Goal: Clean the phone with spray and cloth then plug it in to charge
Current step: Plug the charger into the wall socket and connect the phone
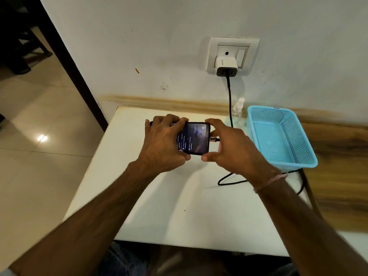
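A black phone (pixel 194 138) with its screen lit is held sideways above the white table (pixel 179 206). My left hand (pixel 163 144) grips its left half from above. My right hand (pixel 229 148) is at its right end, fingers around the black cable's plug (pixel 215 139), which sits in the phone's port. The black cable (pixel 230 100) runs down from a white charger (pixel 226 65) in the wall socket (pixel 232 54) and loops on the table under my right wrist. A small clear spray bottle (pixel 238 108) stands by the wall. A pale green cloth (pixel 238 122) lies beside it.
A light blue perforated basket (pixel 282 136) with nothing in it sits at the table's right, close to my right hand. Behind it runs a wooden surface (pixel 338 156). The tiled floor (pixel 39 156) lies to the left of the table.
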Available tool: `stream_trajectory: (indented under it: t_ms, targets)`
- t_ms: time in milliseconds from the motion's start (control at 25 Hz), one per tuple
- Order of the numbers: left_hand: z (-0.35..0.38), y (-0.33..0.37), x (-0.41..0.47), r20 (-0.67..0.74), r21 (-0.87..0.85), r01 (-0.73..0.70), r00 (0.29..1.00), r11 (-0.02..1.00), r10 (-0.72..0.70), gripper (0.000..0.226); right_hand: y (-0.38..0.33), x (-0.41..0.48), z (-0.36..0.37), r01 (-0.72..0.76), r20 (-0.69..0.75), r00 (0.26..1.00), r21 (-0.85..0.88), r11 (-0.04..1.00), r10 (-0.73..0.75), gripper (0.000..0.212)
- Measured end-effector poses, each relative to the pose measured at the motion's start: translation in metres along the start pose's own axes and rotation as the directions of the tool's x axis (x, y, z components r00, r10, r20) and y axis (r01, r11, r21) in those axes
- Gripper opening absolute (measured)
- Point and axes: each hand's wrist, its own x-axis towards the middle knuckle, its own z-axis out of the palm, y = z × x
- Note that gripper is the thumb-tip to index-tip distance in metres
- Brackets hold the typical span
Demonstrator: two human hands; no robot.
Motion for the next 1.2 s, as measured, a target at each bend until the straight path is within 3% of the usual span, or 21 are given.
stream_trajectory:
  t_ms: [80, 240, 440, 680, 1200]
  targets:
    - [0.005, -0.004, 0.001, 0.076, 0.042, -0.004, 0.997, 0.999, 0.000, 0.096, 0.005, 0.004, 0.015, 0.030, -0.023, 0.999, -0.175, 0.984, -0.034, 0.106]
    - [0.014, -0.015, 0.007, 0.183, 0.125, -0.064, 0.982, 0.990, 0.041, 0.089, 0.013, 0.015, 0.039, 0.075, -0.084, 0.991, -0.306, 0.949, -0.105, 0.097]
    - [0.017, -0.044, 0.017, 0.289, 0.136, -0.138, 0.953, 0.981, 0.094, 0.101, 0.018, 0.038, 0.050, 0.126, 0.004, 0.992, -0.204, 0.971, -0.128, 0.090]
    - [0.018, -0.075, 0.050, 0.367, 0.048, -0.102, 0.927, 0.994, 0.078, 0.091, 0.022, 0.073, 0.052, 0.104, 0.084, 0.992, -0.076, 0.992, -0.097, 0.076]
    - [0.023, -0.114, 0.114, 0.428, 0.127, -0.150, 0.900, 0.980, 0.082, 0.084, 0.021, 0.141, 0.072, 0.018, 0.111, 0.994, -0.115, 0.993, -0.005, 0.074]
